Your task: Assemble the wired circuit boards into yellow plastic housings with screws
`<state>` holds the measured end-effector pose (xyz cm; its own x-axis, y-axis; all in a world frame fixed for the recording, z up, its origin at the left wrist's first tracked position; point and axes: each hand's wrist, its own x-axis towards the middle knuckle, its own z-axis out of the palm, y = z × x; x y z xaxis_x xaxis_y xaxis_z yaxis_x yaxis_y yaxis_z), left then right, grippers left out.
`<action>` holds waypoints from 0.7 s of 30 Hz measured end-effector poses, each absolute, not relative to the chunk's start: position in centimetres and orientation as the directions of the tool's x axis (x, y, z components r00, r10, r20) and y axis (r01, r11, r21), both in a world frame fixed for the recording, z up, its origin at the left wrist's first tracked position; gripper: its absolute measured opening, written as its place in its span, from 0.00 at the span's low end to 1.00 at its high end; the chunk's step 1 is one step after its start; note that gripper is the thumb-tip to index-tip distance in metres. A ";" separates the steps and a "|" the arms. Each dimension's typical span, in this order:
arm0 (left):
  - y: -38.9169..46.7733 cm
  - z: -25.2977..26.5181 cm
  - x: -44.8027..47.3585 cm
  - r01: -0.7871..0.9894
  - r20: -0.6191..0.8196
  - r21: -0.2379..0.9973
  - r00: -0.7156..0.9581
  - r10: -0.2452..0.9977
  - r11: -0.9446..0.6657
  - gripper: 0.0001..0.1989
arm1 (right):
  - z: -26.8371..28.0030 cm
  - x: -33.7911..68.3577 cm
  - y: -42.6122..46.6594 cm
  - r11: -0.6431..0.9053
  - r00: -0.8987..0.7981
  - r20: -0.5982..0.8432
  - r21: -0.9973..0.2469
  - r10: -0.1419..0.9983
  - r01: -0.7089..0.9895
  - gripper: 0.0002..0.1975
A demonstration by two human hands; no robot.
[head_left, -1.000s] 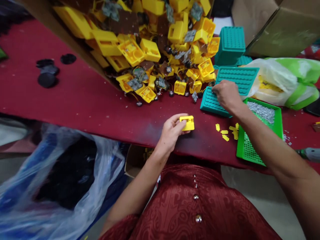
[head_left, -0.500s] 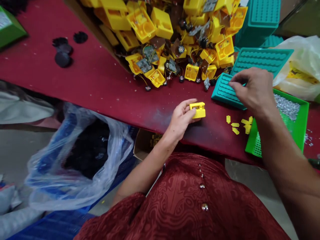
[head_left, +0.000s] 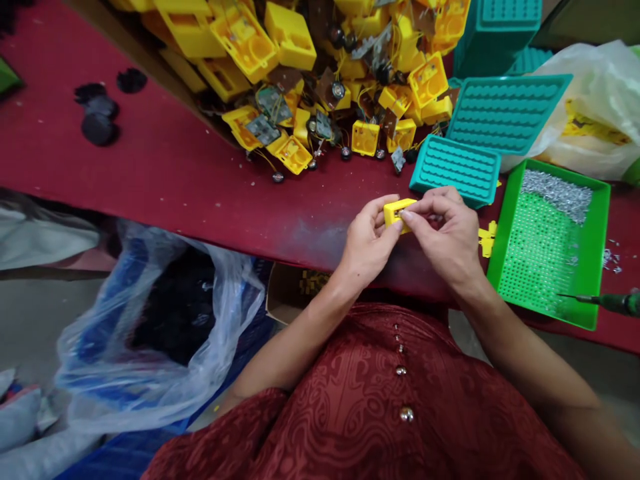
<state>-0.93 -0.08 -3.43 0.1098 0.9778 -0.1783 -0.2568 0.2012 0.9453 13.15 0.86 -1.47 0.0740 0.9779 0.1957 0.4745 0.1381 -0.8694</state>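
My left hand [head_left: 369, 241] grips a small yellow plastic case [head_left: 395, 209] just above the front of the table, its cut-out side facing up. The fingers of my right hand [head_left: 447, 233] are pinched together at the case's opening. Whatever they hold is too small and too covered to name. Behind the right hand lies a teal ribbed tray [head_left: 457, 170], and a second teal tray [head_left: 507, 113] leans behind it. Small flat yellow pieces [head_left: 487, 241] lie to the right of that hand, partly hidden by it.
A box heaped with yellow cases [head_left: 290, 37], wires and small boards takes up the back. On the right, a green perforated tray [head_left: 540, 257] holds silvery bits, with a screwdriver [head_left: 613, 302] over its edge. Black round parts [head_left: 100, 127] lie left. A plastic-lined crate [head_left: 220, 333] stands below.
My right hand has come from the teal tray, leftward and toward me, to the yellow case. My left hand still holds the case, which is now turned somewhat. The view has shifted slightly.
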 end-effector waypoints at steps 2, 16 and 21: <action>-0.4 -3.7 -0.4 -0.166 -0.137 0.975 0.065 0.988 0.147 0.20 | -1.7 13.4 0.6 0.197 0.059 0.269 -0.820 0.961 0.537 0.04; -0.3 -2.5 -1.8 -0.409 -0.027 0.901 0.278 0.960 0.144 0.22 | 0.7 16.9 1.5 -0.100 -0.220 -0.185 -0.933 0.958 0.346 0.29; -0.4 -2.2 -1.2 -0.440 -0.128 0.864 0.278 0.952 0.245 0.24 | 0.6 16.7 0.0 -0.118 -0.196 -0.207 -0.915 0.958 0.385 0.27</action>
